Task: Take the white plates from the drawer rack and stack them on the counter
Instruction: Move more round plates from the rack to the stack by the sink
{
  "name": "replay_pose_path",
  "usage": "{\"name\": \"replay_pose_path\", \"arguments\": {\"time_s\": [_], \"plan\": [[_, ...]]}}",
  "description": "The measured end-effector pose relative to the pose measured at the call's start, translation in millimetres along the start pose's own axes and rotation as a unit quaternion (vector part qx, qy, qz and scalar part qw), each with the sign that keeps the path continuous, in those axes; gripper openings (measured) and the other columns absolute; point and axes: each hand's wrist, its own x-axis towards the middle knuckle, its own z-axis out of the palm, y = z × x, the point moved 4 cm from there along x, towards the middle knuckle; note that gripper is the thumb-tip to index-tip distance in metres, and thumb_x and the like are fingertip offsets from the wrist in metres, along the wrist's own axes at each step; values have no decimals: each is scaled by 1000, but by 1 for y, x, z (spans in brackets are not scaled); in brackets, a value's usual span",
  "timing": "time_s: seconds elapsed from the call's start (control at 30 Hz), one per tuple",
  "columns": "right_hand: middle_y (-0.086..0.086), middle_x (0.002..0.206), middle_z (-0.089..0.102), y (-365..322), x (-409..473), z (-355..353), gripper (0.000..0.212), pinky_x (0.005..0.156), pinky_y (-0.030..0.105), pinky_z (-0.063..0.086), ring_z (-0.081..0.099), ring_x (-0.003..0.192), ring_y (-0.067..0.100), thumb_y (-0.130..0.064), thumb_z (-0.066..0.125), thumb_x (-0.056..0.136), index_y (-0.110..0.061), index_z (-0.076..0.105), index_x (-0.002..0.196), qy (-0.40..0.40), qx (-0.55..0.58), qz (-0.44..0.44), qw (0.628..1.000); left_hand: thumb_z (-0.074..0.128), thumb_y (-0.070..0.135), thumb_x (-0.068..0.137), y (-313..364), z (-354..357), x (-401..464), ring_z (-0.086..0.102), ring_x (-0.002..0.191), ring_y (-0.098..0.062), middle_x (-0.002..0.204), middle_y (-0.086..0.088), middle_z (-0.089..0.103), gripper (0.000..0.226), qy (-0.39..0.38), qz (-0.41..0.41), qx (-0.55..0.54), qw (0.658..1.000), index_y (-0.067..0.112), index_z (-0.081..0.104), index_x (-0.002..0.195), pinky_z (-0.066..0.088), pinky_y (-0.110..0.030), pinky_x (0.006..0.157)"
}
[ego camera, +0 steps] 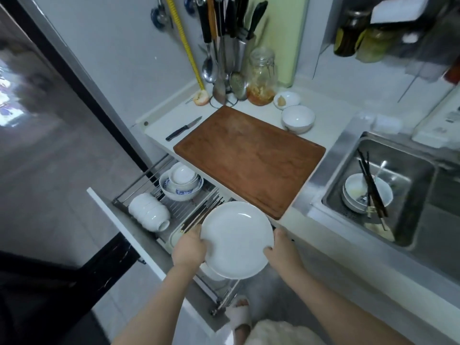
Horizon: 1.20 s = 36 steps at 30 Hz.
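Observation:
A round white plate (pixel 236 239) is held flat above the open drawer rack (pixel 139 185), just in front of the counter's edge. My left hand (pixel 190 247) grips its left rim and my right hand (pixel 280 247) grips its right rim. Under the plate, part of another white dish (pixel 211 273) shows in the rack. The white counter (pixel 159 125) carries a brown wooden cutting board (pixel 251 158) right behind the plate.
The rack also holds a row of white bowls (pixel 149 212), blue-patterned bowls (pixel 180 181) and chopsticks (pixel 202 212). A knife (pixel 183 129), two white bowls (pixel 297 119), a glass jar (pixel 262 77) and a utensil holder stand on the counter. The sink (pixel 373 195) at right holds dirty bowls.

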Motion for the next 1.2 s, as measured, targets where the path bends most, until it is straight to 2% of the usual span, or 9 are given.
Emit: {"name": "replay_pose_path", "arguments": {"time_s": [0.13, 0.27, 0.37, 0.47, 0.53, 0.63, 1.0, 1.1, 1.2], "plan": [[10, 96, 63, 16, -14, -36, 25, 71, 35, 53, 63, 88, 29, -12, 58, 81, -14, 42, 101, 40, 20, -24, 999, 46, 14, 75, 30, -1, -26, 68, 77, -26, 83, 1, 71, 41, 30, 26, -32, 999, 36, 58, 106, 57, -36, 77], [9, 93, 62, 39, -25, -77, 28, 73, 36, 50, 63, 90, 33, -11, 57, 82, -12, 45, 107, 70, 37, -30, 996, 47, 15, 77, 67, 10, -43, 66, 65, -24, 72, 0, 69, 33, 23, 71, -52, 996, 29, 61, 103, 59, -35, 66], [4, 81, 58, 67, -37, -114, 24, 70, 35, 50, 63, 84, 31, -11, 55, 82, -10, 45, 104, 93, 41, -24, 995, 46, 13, 82, 106, 26, -58, 64, 58, -19, 66, 4, 63, 40, 1, 140, -50, 989, 28, 58, 117, 54, -27, 54], [4, 83, 61, 98, -51, -151, 24, 72, 36, 50, 61, 83, 27, -10, 55, 82, -10, 49, 105, 125, 58, -3, 990, 47, 14, 86, 146, 47, -72, 69, 77, -27, 88, -4, 70, 38, -26, 210, -25, 977, 20, 55, 122, 59, -39, 72], [10, 93, 66, 119, -62, -175, 24, 76, 38, 51, 62, 86, 28, -11, 55, 81, -9, 52, 104, 155, 67, 12, 986, 50, 18, 89, 173, 62, -78, 66, 97, -31, 109, -9, 69, 36, -28, 251, 12, 967, 15, 52, 124, 54, -37, 82], [8, 92, 66, 151, -78, -210, 25, 74, 36, 50, 62, 85, 27, -13, 55, 81, -10, 53, 106, 191, 67, 37, 979, 50, 16, 90, 217, 90, -91, 61, 103, -32, 110, -13, 67, 31, -44, 298, 40, 953, 8, 54, 120, 47, -34, 81], [-3, 83, 55, 261, -149, -305, 24, 73, 37, 60, 59, 77, 17, -12, 54, 88, -13, 49, 111, 332, 152, 155, 918, 50, 14, 84, 370, 179, -155, 64, 94, -26, 100, -5, 69, 30, -154, 424, 36, 892, 15, 58, 113, 46, -28, 74], [3, 90, 61, 284, -167, -323, 25, 76, 42, 60, 63, 83, 22, -11, 55, 87, -13, 49, 111, 373, 175, 183, 893, 53, 13, 82, 409, 199, -174, 65, 80, -23, 88, -2, 69, 27, -189, 471, 35, 861, 16, 62, 107, 43, -25, 65], [11, 88, 65, 304, -185, -337, 19, 73, 47, 60, 66, 80, 27, -7, 57, 83, -14, 52, 100, 414, 221, 210, 858, 53, 10, 82, 444, 219, -191, 68, 69, -22, 78, -4, 69, 25, -237, 505, 37, 829, 27, 62, 97, 54, -31, 62]]}}
